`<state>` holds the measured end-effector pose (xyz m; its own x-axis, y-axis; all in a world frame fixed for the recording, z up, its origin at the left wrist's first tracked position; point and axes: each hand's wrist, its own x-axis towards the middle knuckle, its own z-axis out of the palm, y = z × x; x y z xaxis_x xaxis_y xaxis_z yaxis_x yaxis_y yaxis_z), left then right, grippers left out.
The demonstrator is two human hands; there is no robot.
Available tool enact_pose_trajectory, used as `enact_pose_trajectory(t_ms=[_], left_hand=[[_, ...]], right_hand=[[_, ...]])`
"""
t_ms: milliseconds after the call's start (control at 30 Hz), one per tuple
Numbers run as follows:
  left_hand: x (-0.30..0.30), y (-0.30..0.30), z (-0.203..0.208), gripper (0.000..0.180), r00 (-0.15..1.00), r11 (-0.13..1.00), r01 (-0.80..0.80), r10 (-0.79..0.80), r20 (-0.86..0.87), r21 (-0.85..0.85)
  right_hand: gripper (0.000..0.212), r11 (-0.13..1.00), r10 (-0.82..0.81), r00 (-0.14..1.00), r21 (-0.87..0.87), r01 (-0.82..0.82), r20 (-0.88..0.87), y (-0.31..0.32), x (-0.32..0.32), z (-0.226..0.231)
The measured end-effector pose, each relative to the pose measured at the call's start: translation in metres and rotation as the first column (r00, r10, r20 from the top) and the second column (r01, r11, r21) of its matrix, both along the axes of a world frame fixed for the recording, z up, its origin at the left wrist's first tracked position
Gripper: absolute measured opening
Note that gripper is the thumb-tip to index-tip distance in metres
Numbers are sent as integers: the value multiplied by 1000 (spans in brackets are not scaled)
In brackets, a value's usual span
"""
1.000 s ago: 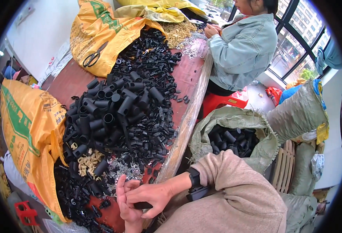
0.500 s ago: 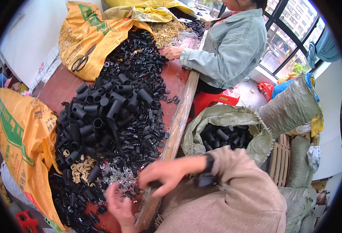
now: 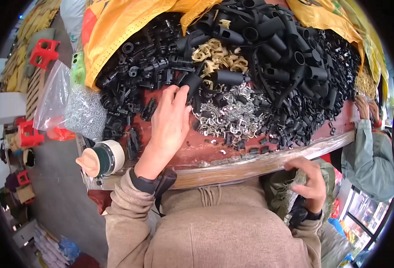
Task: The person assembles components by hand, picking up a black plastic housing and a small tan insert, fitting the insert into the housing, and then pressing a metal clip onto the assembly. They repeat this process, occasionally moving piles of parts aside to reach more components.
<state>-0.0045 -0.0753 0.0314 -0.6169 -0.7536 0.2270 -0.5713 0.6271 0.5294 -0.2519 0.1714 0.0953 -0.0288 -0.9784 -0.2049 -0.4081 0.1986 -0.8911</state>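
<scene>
A: Reaching over the table [image 3: 268, 163], the left hand [image 3: 168, 127] lies palm down, fingers spread and loosely bent, tips touching the black parts [image 3: 161, 76] by a black tube [image 3: 190, 82]. It clasps nothing that I can see.

B: And the right hand [image 3: 311, 181]?

A: Below the table edge, fingers curled shut on the rim of a green sack [image 3: 282, 192].

B: What lies about the left hand?

A: Silver clips [image 3: 232, 116] just to its right, brass pieces [image 3: 214, 56] beyond them, more black tubes [image 3: 286, 49] heaped further right. A yellow sack [image 3: 130, 27] covers the far part of the pile. A tape roll [image 3: 105, 158] sits at the near left corner, with a clear bag [image 3: 74, 107] of small metal bits beside it.

B: Anyone else?

A: A co-worker's hands [image 3: 367, 109] at the right end.
</scene>
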Motion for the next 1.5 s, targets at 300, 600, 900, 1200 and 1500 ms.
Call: enact_pose_trajectory(t_ms=[300,600,900,1200,1500], left_hand=[[18,-3,12,37,993,969,-15,43,107,-246],[36,3,-6,37,982,999,-48,45,184,15],[54,28,1,35,821,313,313,385,-421,897],[43,33,7,43,661,327,418,530,-531,847],[38,40,6,25,719,63,381,608,-338,922]], right_hand=[[40,980,188,979,-55,-192,-78,-82,48,-34],[22,977,171,980,-112,-182,-101,-99,68,-54],[12,916,63,824,-294,-271,-563,-111,90,-76],[10,925,120,752,-202,-321,-648,-111,99,-79],[11,937,148,731,-142,-319,-666,-113,100,-74]])
